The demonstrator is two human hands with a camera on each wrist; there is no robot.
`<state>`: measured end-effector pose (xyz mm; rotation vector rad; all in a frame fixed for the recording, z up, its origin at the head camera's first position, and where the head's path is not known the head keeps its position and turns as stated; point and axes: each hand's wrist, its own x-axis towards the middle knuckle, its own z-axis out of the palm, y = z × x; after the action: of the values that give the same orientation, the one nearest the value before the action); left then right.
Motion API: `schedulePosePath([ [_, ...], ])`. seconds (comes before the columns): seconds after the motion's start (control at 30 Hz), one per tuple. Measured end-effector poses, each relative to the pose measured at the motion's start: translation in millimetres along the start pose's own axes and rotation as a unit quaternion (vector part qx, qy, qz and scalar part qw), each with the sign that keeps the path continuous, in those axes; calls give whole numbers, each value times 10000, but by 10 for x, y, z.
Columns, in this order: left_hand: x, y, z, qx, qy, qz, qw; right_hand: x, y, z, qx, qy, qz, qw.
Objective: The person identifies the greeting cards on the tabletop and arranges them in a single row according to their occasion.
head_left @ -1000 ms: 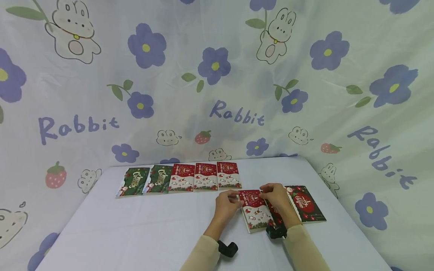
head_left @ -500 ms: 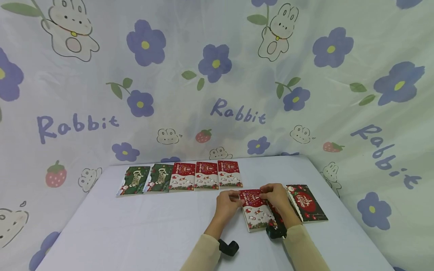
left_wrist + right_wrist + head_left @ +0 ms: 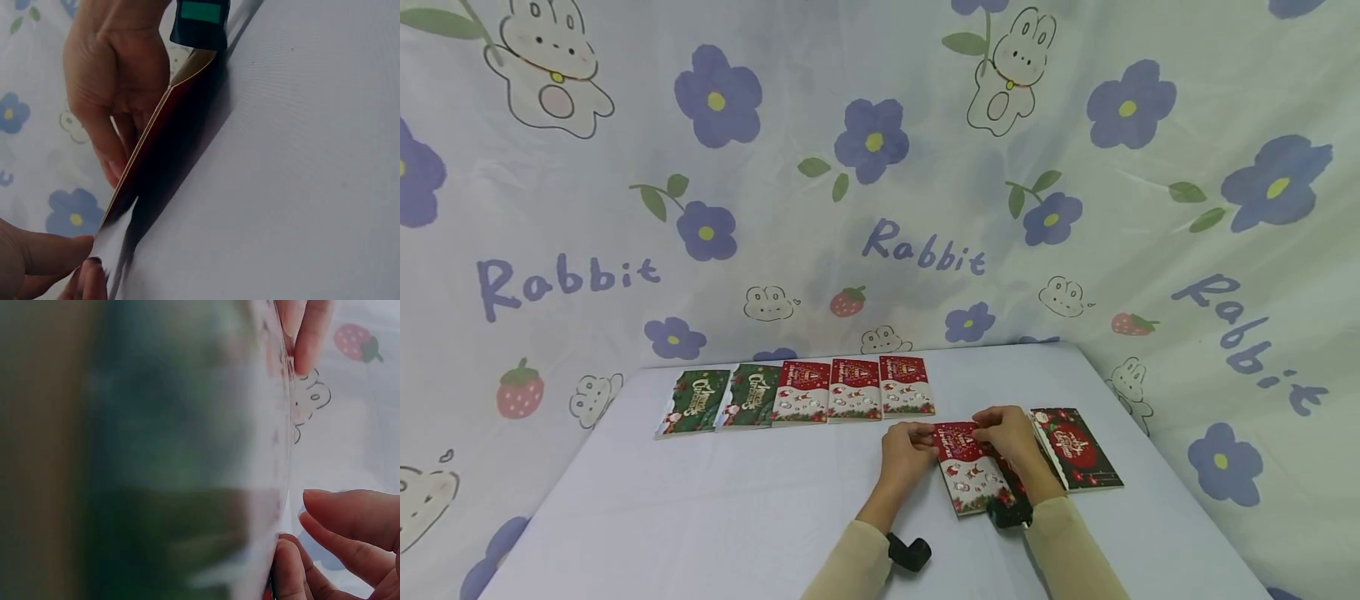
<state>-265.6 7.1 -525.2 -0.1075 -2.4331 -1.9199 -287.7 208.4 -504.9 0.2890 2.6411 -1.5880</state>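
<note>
At the far left, two green booklets (image 3: 696, 403) lay on the white cloth (image 3: 700, 508), followed by three red-and-white booklets (image 3: 854, 390) completing the row. Nearer and to the right of that row, the left hand (image 3: 904, 458) pinched the left edge of the held booklet (image 3: 970, 477) between thumb and fingers. This booklet was between the two hands, at least partly raised off the cloth, with a shadow beneath it. Its long axis ran from near to far, the near end slanting a little right; the lettered red end pointed far, the garland end near. It looked light and thin, springy rather than rigid, probably smooth enough to slide, its corners likely to crease; both long edges seemed the best hold. The right hand (image 3: 1011, 437) had fingers at the far right edge, thumb and forefinger apart; I could not tell whether the others gripped. A dark red booklet (image 3: 1012, 479) showed partly beside that wrist, and a black-and-red booklet (image 3: 1081, 454) lay farthest right.
</note>
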Motion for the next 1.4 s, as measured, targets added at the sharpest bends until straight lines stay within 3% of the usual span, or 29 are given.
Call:
schedulePosePath([
  [0.2,-10,-6,11,6,185,182,9997,-16,0,-12,-19,-12,-52,10000],
  [0.5,-15,6,-9,-201,304,178,9992,-22,23,-38,34,-90,-165,9998],
  [1.07,46,29,-82,-668,390,48,9970,13,3,-64,1115,-125,-400,9929],
  [1.4,41,72,-117,-1181,144,-217,9927,25,13,-110,1802,-251,-375,9826],
])
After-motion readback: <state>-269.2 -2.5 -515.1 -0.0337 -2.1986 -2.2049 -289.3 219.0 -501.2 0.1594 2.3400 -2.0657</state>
